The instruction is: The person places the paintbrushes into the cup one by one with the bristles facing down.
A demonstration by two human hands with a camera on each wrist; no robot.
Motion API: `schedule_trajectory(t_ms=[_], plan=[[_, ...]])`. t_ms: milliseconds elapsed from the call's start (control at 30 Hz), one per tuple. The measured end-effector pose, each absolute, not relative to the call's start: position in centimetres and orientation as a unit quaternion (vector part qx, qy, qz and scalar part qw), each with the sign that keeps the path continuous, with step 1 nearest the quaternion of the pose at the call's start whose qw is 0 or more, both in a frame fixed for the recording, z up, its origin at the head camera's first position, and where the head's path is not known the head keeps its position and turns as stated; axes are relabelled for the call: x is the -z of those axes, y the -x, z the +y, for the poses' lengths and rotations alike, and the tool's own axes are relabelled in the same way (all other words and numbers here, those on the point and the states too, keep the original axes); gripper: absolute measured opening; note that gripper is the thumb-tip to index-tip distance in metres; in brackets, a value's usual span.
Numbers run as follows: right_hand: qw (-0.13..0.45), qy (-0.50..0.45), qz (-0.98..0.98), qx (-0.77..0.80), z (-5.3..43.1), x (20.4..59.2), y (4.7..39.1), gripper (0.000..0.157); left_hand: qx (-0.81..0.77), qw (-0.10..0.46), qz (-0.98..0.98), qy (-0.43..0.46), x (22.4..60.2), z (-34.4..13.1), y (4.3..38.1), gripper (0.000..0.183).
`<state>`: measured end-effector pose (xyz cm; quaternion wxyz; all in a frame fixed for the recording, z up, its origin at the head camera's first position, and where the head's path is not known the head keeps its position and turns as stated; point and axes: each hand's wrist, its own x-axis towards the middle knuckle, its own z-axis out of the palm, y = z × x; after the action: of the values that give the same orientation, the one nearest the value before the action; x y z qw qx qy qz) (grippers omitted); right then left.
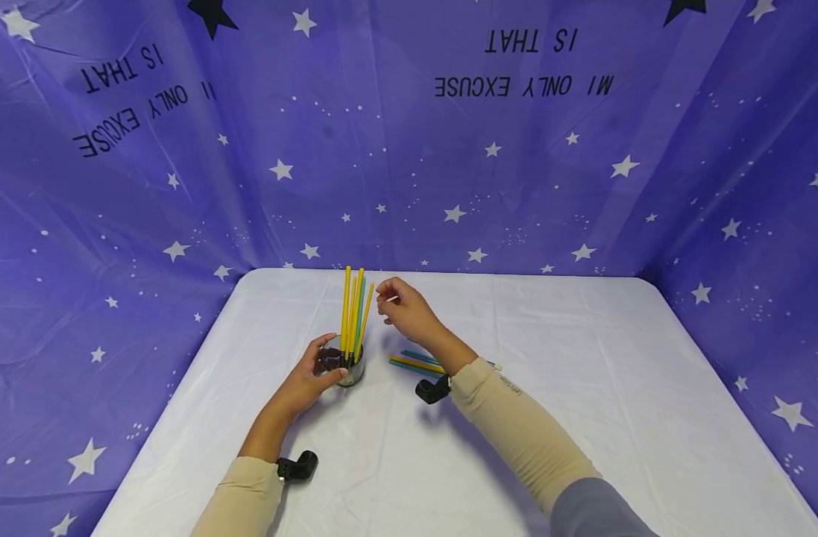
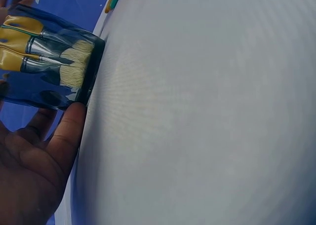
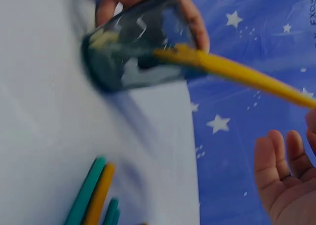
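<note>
A clear drinking glass (image 1: 356,375) stands on the table, and my left hand (image 1: 306,384) grips it round the side, thumb in front. Several paintbrushes (image 1: 346,313) with yellow handles and a teal one stand in it, handles up. Through the glass in the left wrist view, their pale bristles (image 2: 75,67) point down to the base. My right hand (image 1: 409,309) hovers just right of the handle tops, fingers loosely bent. A yellow handle (image 3: 247,77) runs close to those fingertips in the right wrist view; nothing appears held there.
More paintbrushes (image 1: 415,365), teal and yellow, lie on the white-covered table (image 1: 395,462) under my right forearm, which partly hides them. Purple star-printed cloth (image 1: 409,179) hangs behind and at both sides. A black wrist camera (image 1: 432,390) sits on the right wrist, another (image 1: 298,467) on the left.
</note>
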<state>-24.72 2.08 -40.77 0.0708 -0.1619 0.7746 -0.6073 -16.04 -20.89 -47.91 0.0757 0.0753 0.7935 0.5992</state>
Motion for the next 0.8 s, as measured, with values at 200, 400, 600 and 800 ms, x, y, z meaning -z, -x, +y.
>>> schedule_trajectory(t_ms=[200,400,600,800], plan=[[0.112,0.162,0.799,0.568,3.9,42.9,25.9,0.016,-0.597,0.081,0.795,-0.077,47.9,-21.0,16.0,0.077],[0.118,0.169,0.871,0.446,5.0,44.4,26.9,0.021,-0.594,0.081,0.797,-0.078,47.9,-21.1,15.9,0.077],[0.136,0.196,0.91,0.338,6.1,44.7,27.5,0.021,-0.6,0.085,0.792,-0.075,47.7,-20.9,15.9,0.076],[0.168,0.205,0.922,0.282,6.9,44.9,28.1,0.023,-0.599,0.087,0.793,-0.074,47.6,-20.8,15.8,0.077]])
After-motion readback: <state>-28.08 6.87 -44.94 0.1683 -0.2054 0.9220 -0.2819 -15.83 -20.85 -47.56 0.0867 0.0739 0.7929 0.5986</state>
